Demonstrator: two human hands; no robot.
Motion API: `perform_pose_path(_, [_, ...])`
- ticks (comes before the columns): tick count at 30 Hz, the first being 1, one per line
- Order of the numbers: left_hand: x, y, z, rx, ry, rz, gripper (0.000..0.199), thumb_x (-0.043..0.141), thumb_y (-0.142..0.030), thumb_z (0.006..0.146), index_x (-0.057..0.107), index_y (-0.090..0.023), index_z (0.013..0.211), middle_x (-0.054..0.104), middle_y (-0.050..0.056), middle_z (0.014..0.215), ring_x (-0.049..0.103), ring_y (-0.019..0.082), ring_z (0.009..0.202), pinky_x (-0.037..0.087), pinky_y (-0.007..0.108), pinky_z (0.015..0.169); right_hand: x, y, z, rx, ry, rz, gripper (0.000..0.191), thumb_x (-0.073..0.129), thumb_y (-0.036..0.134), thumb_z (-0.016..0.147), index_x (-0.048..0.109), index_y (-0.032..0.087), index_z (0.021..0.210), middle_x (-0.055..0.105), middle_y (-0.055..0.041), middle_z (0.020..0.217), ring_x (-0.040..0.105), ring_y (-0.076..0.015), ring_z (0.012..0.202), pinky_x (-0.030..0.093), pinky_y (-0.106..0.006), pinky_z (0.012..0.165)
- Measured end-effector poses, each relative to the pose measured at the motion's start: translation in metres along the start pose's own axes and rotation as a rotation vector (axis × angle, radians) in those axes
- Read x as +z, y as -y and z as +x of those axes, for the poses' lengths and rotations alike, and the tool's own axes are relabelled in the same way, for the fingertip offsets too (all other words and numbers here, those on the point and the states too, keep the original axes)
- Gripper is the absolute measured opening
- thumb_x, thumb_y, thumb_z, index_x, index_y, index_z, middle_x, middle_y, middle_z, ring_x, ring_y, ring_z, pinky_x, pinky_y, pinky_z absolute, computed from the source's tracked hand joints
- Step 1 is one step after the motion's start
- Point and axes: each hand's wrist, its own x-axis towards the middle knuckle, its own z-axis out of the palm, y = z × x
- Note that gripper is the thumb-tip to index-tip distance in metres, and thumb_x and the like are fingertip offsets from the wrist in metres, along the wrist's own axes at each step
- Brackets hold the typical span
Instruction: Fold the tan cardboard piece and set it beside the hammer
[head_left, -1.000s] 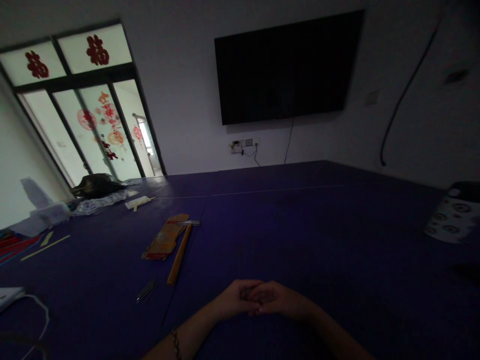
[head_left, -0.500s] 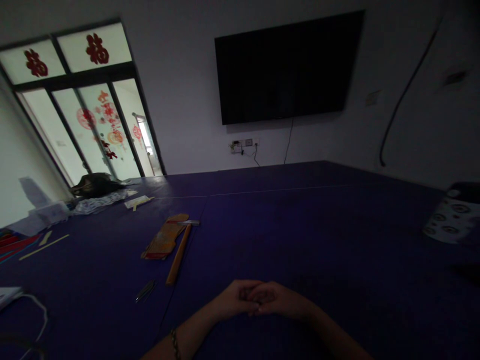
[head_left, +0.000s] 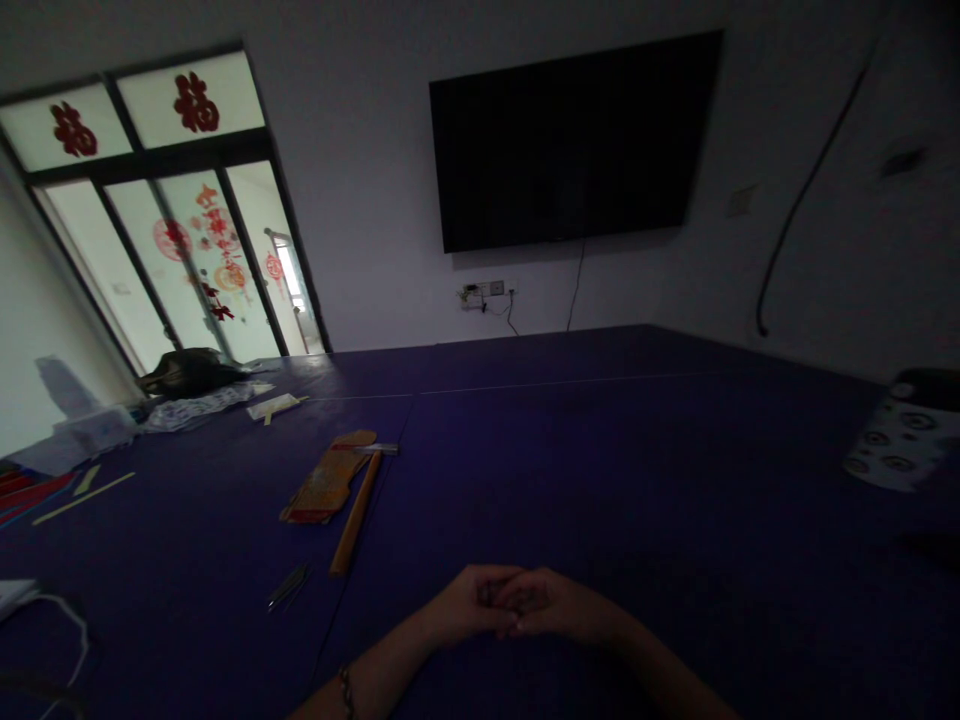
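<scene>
My left hand (head_left: 466,606) and my right hand (head_left: 568,605) rest together over the purple tabletop (head_left: 570,480), near its front edge. Their fingers are closed and folded into each other, and no object shows between them. Left of them lies a hammer (head_left: 354,520) with a wooden handle, its metal head on a worn brown and red flat piece (head_left: 328,482). A few thin metal pieces (head_left: 288,587), too dark to name surely, lie just left of the hammer handle.
A white canister with eye patterns (head_left: 896,440) stands at the far right. Pale strips (head_left: 86,497), a clear plastic box (head_left: 94,430) and a dark bag (head_left: 191,372) are on the left. A white cable (head_left: 81,630) lies front left. A television (head_left: 577,150) hangs on the wall.
The view has shifted very slightly. My hands stay clasped in the same place, and the things on the table have not moved.
</scene>
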Motion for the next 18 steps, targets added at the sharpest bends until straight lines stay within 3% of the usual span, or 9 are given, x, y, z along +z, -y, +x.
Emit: perform_pose_path(18, [0.0028,-0.0043,-0.0014,-0.019,-0.002,0.010,0.054,0.073,-0.031,0.055,0.058,-0.014,0.104,0.060,0.005,0.082,0.048,0.008,0.060,0.035,0.019,0.056,0.0014,-0.0008,0.0005,0.038,-0.016,0.057,0.026,0.070,0.026,0.062,0.065,0.017,0.086,0.065,-0.0042,0.081,0.060,-0.0185,0.080,0.040,-0.037,0.081])
